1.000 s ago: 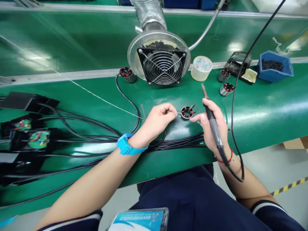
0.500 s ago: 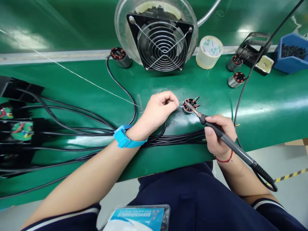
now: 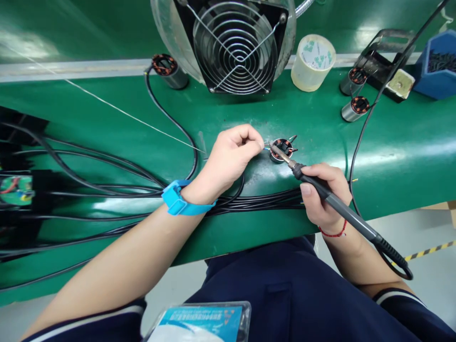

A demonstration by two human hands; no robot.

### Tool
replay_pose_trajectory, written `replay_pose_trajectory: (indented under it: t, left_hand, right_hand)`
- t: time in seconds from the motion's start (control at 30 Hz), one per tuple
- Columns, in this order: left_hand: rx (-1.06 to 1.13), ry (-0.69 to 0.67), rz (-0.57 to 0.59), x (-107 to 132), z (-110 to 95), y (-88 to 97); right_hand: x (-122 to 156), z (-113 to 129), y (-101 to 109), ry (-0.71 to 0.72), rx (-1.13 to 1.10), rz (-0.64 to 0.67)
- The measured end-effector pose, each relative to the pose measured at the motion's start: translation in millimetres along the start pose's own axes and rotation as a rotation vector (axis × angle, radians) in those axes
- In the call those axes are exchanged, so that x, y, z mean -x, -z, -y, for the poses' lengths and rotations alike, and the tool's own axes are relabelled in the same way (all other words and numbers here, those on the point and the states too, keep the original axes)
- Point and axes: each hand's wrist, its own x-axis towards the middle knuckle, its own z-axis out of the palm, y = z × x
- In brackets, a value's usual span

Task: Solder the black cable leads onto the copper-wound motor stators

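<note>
My right hand (image 3: 326, 194) grips a soldering iron (image 3: 342, 211) like a pen. The iron's tip reaches the left rim of a round motor stator (image 3: 281, 151) with copper windings, standing on the green bench. From the left, my left hand (image 3: 235, 154) holds thumb and forefinger pinched close to that rim. Thin wires, one of them blue, run from the fingertips to the stator. A fine solder wire (image 3: 142, 121) slants down from the upper left and passes behind my left hand. Exactly where tip, solder and wires meet is too small to tell.
A fan (image 3: 238, 54) stands behind the stator, beside a tape roll (image 3: 313, 64). Other stators (image 3: 356, 109) stand at right, near a sponge holder (image 3: 399, 85) and a blue bin (image 3: 436, 78). Black cables (image 3: 263, 203) cross the bench (image 3: 228, 242) below my hands.
The view has shifted, so the fan and the bench items sit higher in it. Both hands keep their grips, and the iron's tip stays at the stator's left rim.
</note>
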Motion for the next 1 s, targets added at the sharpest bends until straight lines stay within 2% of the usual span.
replay_pose_trajectory:
  t: [0.23,0.4,0.6,0.8,0.9,1.0]
  left_hand:
    - [0.009,0.013,0.003,0,-1,-1.4]
    - [0.023,0.018,0.001,-1,-1,-1.2]
    - [0.029,0.032,-0.002,0,-2,-1.1]
    - [0.025,0.042,0.004,-1,-1,-1.0]
    - [0.049,0.037,0.0,0,-1,-1.0]
    - [0.081,0.044,0.001,0,-3,-1.0]
  right_hand:
    - [0,0,0,0.008,0.044,0.012]
    - [2,-2,0,0.011,0.021,-0.04]
    - [0,-1,0,0.02,-0.004,0.013]
    - [4,-4,0,0.016,0.044,-0.023]
    - [-2,-1,5,-0.029,0.086,0.054]
    - [-21,6,13,-0.104,0.062,0.166]
